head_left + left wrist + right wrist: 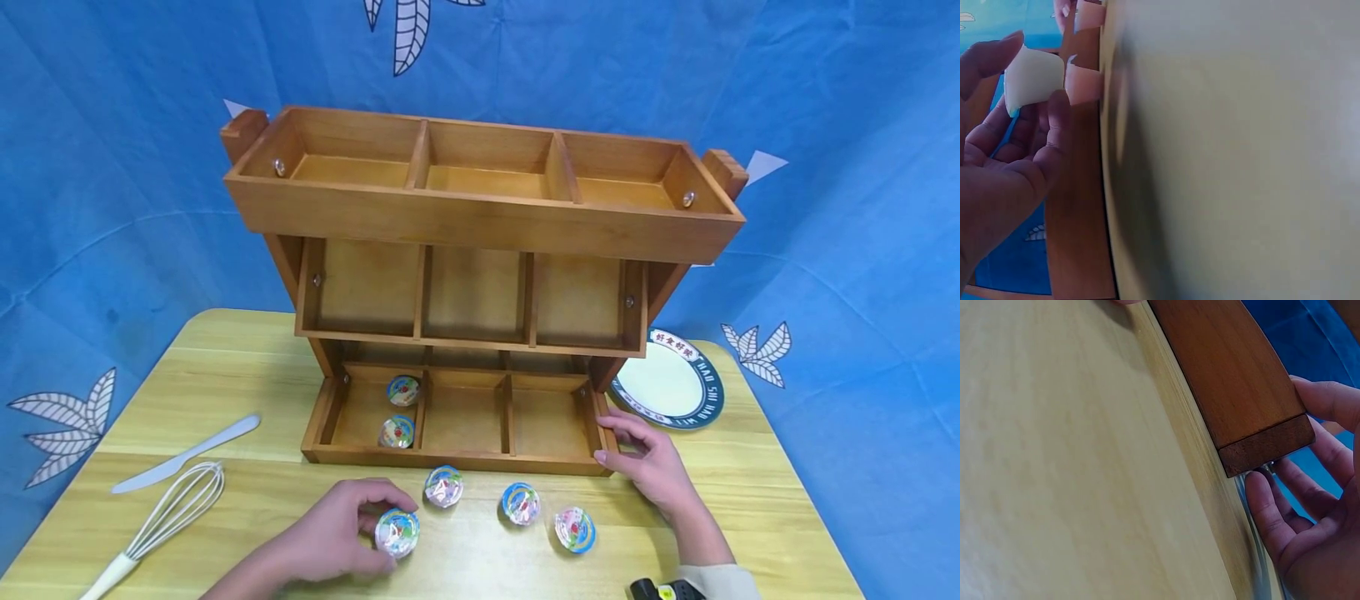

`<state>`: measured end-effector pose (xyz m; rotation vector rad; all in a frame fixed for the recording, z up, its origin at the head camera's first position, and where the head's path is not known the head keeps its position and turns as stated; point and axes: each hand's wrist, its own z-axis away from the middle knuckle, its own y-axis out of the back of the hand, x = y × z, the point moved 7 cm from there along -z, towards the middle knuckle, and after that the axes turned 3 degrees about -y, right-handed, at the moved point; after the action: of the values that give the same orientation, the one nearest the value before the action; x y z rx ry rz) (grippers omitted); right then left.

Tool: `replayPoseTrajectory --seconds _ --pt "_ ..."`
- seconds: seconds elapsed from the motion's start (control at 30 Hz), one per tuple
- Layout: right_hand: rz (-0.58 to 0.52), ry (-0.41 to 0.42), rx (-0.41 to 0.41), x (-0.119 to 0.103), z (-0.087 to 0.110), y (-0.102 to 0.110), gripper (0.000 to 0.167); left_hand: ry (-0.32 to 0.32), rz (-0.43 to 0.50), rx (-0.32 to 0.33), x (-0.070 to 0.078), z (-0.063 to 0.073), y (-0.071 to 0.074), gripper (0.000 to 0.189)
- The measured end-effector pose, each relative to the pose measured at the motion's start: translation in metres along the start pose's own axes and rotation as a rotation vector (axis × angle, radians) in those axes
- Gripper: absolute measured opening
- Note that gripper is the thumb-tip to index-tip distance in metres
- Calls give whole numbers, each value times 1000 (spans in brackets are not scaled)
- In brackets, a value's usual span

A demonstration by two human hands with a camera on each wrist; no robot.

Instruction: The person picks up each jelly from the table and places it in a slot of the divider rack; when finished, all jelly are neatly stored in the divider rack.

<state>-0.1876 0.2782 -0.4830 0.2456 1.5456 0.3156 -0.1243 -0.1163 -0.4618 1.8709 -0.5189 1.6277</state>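
My left hand [352, 525] holds a small jelly cup [397, 533] between thumb and fingers; its pale tapered side [1036, 76] shows in the left wrist view. My right hand [648, 454] grips the right front corner of a wooden tiered box [480, 221], at its lowest tray [457, 460]. In the right wrist view the fingers [1266, 503] lie against that tray's end. Two jelly cups, one behind [403, 390] and one in front [397, 432], sit in the tray's left compartment. On the table before it stand a left cup [444, 487], a middle cup [521, 504] and a right cup [575, 530].
A white table knife [187, 454] and a whisk [165, 521] lie on the table [262, 367] at the left. A plate with a dark green rim [711, 392] sits behind my right hand. Two upper trays of the box overhang the lowest one. Blue cloth [840, 167] surrounds the table.
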Motion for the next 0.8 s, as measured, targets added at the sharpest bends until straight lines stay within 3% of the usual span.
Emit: replayPoseTrajectory --seconds 0.27,0.4,0.57,0.8 --pt "0 -5 -1 0 0 -1 46 31 70 28 14 -14 1 51" --pt "-2 -10 4 1 1 -1 47 18 102 53 21 -29 3 52" --pt "-4 -14 8 1 1 1 48 11 70 123 29 -52 5 52" --pt "6 -33 8 2 2 0 49 96 90 244 25 -77 0 54"
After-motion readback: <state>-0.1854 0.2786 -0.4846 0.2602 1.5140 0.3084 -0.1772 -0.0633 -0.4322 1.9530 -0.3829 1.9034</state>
